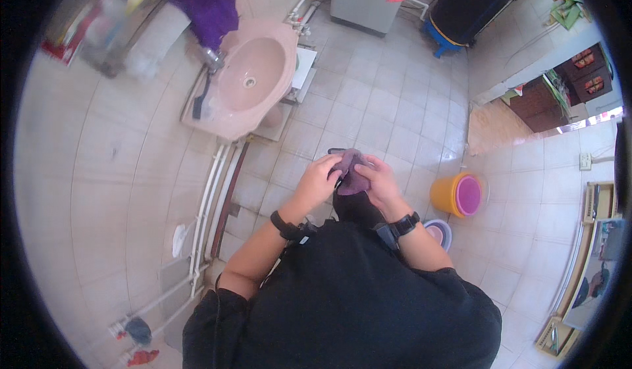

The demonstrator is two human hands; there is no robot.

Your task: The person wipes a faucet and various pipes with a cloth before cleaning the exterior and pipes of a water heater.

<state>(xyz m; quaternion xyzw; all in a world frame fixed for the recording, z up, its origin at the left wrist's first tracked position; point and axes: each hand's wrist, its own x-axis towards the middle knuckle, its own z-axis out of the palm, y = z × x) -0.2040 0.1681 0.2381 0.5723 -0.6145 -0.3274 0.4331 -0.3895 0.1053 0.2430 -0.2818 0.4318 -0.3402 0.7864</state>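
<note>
A crumpled purple-grey cloth [354, 181] is held between both hands in front of my body, above the tiled floor. My left hand [318, 179] grips its left side, with the fingers curled over the top. On the other side, my right hand [380, 179] pinches the cloth between thumb and fingers. Some dark thing shows just behind the cloth, too hidden to name. Both wrists wear black bands with small devices.
A pink washbasin [259, 75] with a metal tap [212, 59] is ahead on the left. Yellow bucket [443, 194] and a smaller basin [444, 231] stand at the right. White pipes [210, 201] run along the left wall; a grey appliance [363, 1] stands ahead.
</note>
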